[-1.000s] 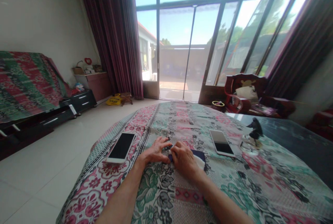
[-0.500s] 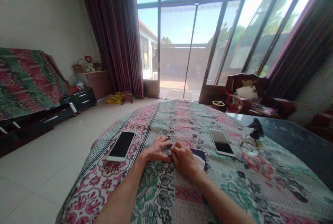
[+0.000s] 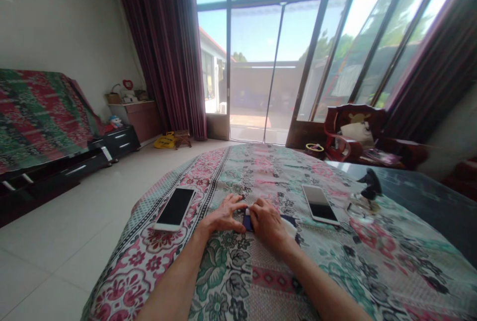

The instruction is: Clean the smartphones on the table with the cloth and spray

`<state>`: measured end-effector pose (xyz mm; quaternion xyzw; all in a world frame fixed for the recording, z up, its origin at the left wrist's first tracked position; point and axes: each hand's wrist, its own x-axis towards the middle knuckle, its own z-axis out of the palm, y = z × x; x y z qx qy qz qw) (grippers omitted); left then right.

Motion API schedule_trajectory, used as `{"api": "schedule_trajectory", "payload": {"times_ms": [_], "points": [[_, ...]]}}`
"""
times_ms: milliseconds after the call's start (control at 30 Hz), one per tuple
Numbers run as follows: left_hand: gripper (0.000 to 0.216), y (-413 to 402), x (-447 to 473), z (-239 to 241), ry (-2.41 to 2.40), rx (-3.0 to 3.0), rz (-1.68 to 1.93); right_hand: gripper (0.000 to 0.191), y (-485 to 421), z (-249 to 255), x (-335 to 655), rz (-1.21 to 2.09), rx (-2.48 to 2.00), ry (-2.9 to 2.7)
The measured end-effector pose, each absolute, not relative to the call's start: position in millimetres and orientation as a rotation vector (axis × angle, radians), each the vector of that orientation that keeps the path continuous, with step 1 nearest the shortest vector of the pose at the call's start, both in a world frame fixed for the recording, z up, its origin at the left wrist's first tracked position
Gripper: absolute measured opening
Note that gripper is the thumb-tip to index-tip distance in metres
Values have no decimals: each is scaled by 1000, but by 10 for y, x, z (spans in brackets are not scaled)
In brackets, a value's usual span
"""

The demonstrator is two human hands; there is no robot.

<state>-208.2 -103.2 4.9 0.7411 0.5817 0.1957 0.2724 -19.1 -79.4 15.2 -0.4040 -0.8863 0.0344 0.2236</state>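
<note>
A dark blue flat object lies on the patterned tablecloth, mostly covered by my right hand. That hand presses a white cloth onto it, fingers bent over the cloth, whose loose end shows beside the wrist. Whether the white piece is fabric or tissue I cannot tell. My left hand rests at the object's left end, fingers spread and thumb against its near corner. One white-framed phone lies left of my hands, another phone to the right, both with dark screens.
A clear bottle with a black spray head stands on the right part of the table. Beyond it is a dark tabletop, with a red wooden chair behind. A yellow bag sits on the floor near the curtain.
My right hand has slid slightly to the right with the white cloth, showing more of the dark blue object's left end. My left hand stays nearly in place.
</note>
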Motion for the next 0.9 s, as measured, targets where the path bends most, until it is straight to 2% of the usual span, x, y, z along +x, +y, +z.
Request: {"api": "schedule_trajectory", "payload": {"times_ms": [200, 667, 900], "points": [[82, -1014, -2104, 14, 1553, 2025, 537, 25, -714, 163, -240, 68, -1153, -2440], [86, -1012, -2101, 0, 1558, 2023, 533, 20, -1107, 192, 81, 194, -820, -2560], [88, -1014, -2103, 11, 1559, 2036, 527, 23, -812, 182, 240, 112, -1069, -2440]]}}
